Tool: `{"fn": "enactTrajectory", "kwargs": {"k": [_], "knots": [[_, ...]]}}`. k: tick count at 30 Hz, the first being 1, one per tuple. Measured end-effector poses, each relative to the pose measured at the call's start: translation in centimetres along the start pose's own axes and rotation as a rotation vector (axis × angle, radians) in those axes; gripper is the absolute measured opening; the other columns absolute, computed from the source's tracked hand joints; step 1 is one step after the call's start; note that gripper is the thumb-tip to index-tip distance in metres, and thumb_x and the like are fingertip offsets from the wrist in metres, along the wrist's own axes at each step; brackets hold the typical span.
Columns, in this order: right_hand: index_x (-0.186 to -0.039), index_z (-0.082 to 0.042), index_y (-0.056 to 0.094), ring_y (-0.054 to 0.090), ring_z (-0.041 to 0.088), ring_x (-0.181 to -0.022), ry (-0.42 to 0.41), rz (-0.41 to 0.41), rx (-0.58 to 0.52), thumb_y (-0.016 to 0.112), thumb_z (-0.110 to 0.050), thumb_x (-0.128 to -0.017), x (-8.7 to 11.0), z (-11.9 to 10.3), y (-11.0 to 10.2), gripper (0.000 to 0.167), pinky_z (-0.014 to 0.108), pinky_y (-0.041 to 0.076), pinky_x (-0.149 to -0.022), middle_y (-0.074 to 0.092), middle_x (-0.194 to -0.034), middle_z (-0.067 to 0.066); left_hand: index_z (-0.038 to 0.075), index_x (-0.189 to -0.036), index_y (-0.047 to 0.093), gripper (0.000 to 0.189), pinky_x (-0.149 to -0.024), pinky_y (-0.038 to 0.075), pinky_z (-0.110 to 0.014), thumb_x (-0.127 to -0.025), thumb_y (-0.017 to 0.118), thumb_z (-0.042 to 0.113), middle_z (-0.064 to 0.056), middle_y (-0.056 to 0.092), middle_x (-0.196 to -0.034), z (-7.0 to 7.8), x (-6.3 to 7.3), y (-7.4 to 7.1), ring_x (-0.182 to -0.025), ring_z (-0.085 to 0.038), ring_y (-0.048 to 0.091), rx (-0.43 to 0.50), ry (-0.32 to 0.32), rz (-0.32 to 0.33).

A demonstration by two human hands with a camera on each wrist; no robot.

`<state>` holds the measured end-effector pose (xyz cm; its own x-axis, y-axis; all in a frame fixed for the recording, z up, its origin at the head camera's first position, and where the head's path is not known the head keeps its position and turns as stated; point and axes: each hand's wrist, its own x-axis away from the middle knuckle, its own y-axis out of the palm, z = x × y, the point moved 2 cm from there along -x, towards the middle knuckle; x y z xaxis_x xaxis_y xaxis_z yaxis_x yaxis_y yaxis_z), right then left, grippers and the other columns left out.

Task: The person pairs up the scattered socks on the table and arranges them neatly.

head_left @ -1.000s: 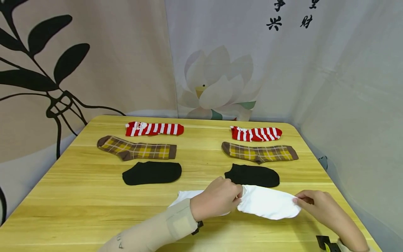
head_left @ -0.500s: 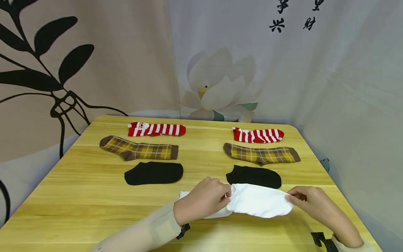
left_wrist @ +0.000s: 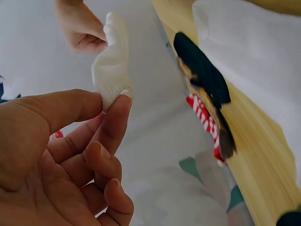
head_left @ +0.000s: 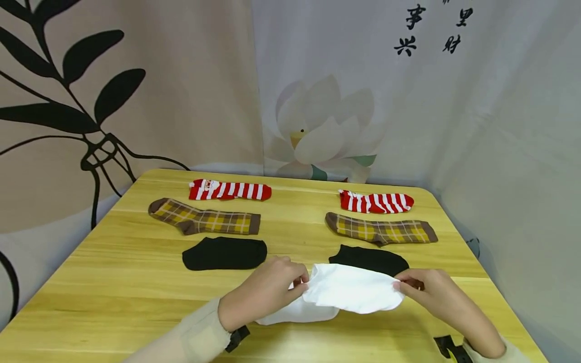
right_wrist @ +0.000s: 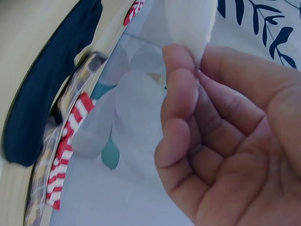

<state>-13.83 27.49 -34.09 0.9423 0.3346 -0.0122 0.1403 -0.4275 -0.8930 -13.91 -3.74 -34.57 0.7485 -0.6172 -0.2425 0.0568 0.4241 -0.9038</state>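
Observation:
Stretched level between my two hands is a white sock. My left hand pinches its left end, the cuff, between thumb and forefinger. The toe end on the right is pinched by my right hand. Below it a second white sock lies on the table, partly hidden by my left hand and the held sock. The left wrist view has the held sock edge-on, rising from the fingertips. In the right wrist view, thumb and fingers nip the sock's white tip.
Behind the hands lie a left black sock and a right black sock, the latter partly covered. Farther back are two plaid socks and two red-striped socks. The wooden table ends at a printed curtain.
Both hands have moved left together, carrying the stretched white sock over the other white sock. The grips stay the same. The head view has shifted slightly.

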Motion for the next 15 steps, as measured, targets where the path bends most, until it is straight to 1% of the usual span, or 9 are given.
{"fn": "enactTrajectory", "kwargs": {"k": [5,7,10,13,15], "knots": [[-0.095,-0.011,0.073,0.04,-0.003,-0.058,-0.071,-0.002,-0.011,0.066,-0.024,-0.09,-0.7,-1.4,0.5,0.015,0.02,0.039,-0.053,0.062,-0.071,-0.013,0.016,-0.087,0.073,0.004,-0.076,0.046,-0.031,-0.086,0.072,0.02,0.011,0.067,-0.076,-1.1,1.2,-0.9,-0.071,-0.004,0.057,0.028,-0.059,0.007],[-0.095,-0.011,0.073,0.041,-0.004,-0.058,-0.105,-0.007,-0.023,0.066,-0.024,-0.091,-1.2,-2.0,0.7,0.016,0.02,0.039,-0.053,0.063,-0.071,-0.012,0.015,-0.087,0.073,0.004,-0.075,0.046,-0.031,-0.086,0.072,0.019,0.011,0.067,-0.076,-1.6,1.7,-1.2,-0.072,-0.006,0.058,0.036,-0.075,0.014],[-0.095,-0.01,0.073,0.045,-0.005,-0.059,-0.132,-0.017,-0.033,0.066,-0.021,-0.09,-2.0,-2.7,1.1,0.014,0.019,0.042,-0.054,0.066,-0.074,-0.01,0.015,-0.087,0.073,0.004,-0.074,0.046,-0.03,-0.085,0.073,0.018,0.011,0.066,-0.076,-2.3,2.5,-1.6,-0.072,-0.006,0.057,0.032,-0.098,0.017],[-0.093,-0.008,0.074,0.049,-0.005,-0.062,-0.163,-0.027,-0.034,0.067,-0.017,-0.089,-2.8,-3.3,1.7,0.012,0.019,0.045,-0.056,0.069,-0.077,-0.008,0.016,-0.088,0.073,0.004,-0.072,0.045,-0.027,-0.085,0.073,0.019,0.013,0.065,-0.075,-2.9,3.1,-1.7,-0.07,-0.005,0.054,0.022,-0.119,0.015],[-0.092,-0.007,0.074,0.049,-0.005,-0.061,-0.177,-0.04,-0.039,0.067,-0.015,-0.089,-3.3,-3.6,2.1,0.011,0.019,0.045,-0.056,0.069,-0.077,-0.007,0.016,-0.088,0.073,0.004,-0.071,0.044,-0.027,-0.085,0.073,0.018,0.013,0.065,-0.075,-3.3,3.6,-1.8,-0.069,-0.004,0.052,0.02,-0.137,0.007]]}}
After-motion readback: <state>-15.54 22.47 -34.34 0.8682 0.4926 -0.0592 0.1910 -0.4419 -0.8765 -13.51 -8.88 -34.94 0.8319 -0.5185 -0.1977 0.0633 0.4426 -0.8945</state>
